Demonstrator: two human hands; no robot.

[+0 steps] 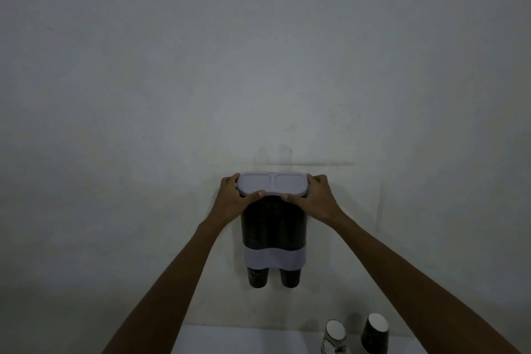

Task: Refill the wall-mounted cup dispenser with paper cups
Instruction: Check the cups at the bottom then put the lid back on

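Gripping the pale lid [272,183] from both ends, two bare hands meet at the top of the cup dispenser [273,227], which hangs on a plain grey wall [258,52]. In the head view, the left hand [234,198] curls round the lid's left end, fingers behind it and thumb pressed along the front edge. The right hand [314,197] mirrors it on the right end, thumb also on the front edge, so both hands are closed on the lid. Whether the lid is seated or slightly lifted cannot be told. Below it the dispenser's dark body shows stacked cups inside, with a pale band across the lower part. Two dark paper cups [273,277] poke out of the bottom, side by side. Lower right, on a white surface [244,339], two stacks of spare cups [373,332] stand upside down, white bases up, near each other and well apart from the dispenser.
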